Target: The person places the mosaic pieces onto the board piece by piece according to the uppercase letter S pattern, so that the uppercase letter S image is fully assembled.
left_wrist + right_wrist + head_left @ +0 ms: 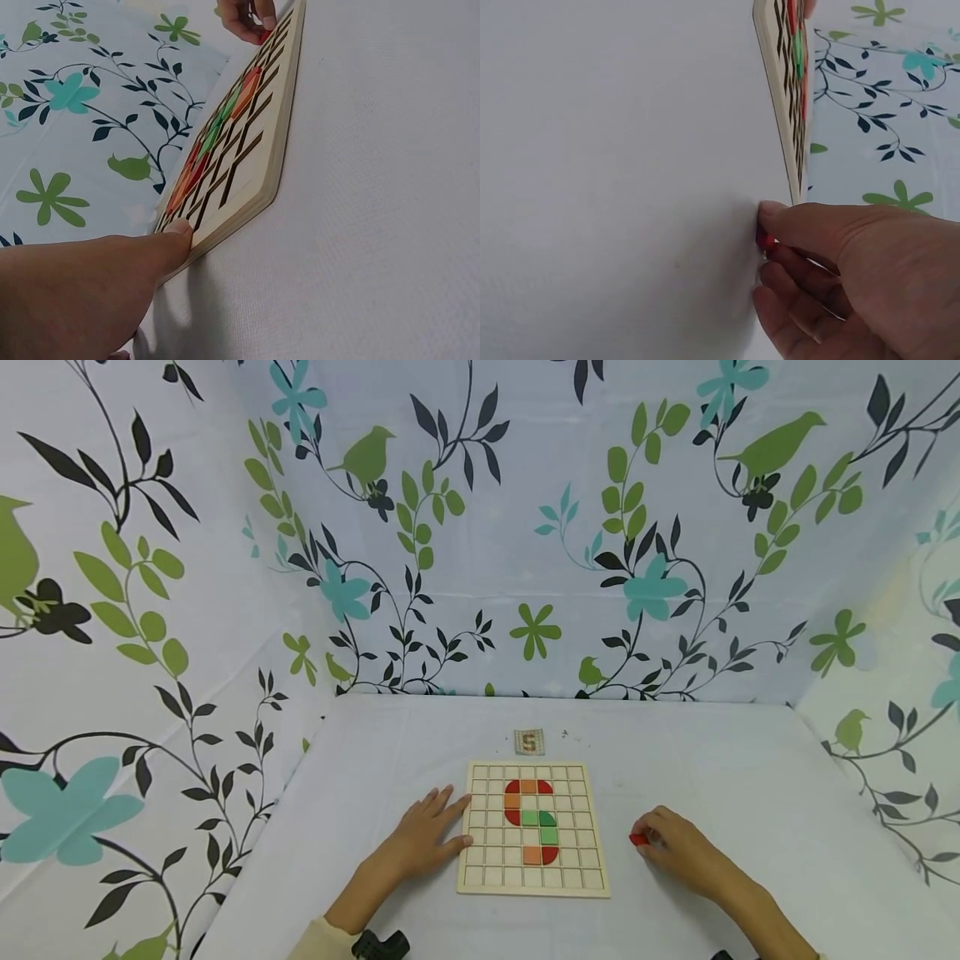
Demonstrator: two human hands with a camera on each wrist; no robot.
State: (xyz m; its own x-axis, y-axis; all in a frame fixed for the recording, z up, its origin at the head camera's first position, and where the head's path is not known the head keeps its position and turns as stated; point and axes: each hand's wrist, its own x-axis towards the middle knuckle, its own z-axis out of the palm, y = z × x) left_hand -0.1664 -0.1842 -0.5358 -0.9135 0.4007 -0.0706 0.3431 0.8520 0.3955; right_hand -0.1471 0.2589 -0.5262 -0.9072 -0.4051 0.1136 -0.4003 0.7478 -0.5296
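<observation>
A square wooden grid board (491, 860) lies flat on the white cloth, with red, orange and green tiles set in its cells in a curved, S-like figure. My left hand (422, 835) rests against the board's left edge with fingers spread; in the left wrist view its thumb (176, 236) touches the board's rim. To the right of the board, my right hand (678, 850) pinches a small red tile (638, 839) between thumb and fingers. The right wrist view shows that red tile (765, 238) mostly hidden by the fingertips.
Beyond the board's far edge lies a small patterned card (528, 742) bearing an S-like figure. A white cloth (675, 760) covers the table. Printed curtains (480, 568) with birds, leaves and flowers hang behind and at both sides.
</observation>
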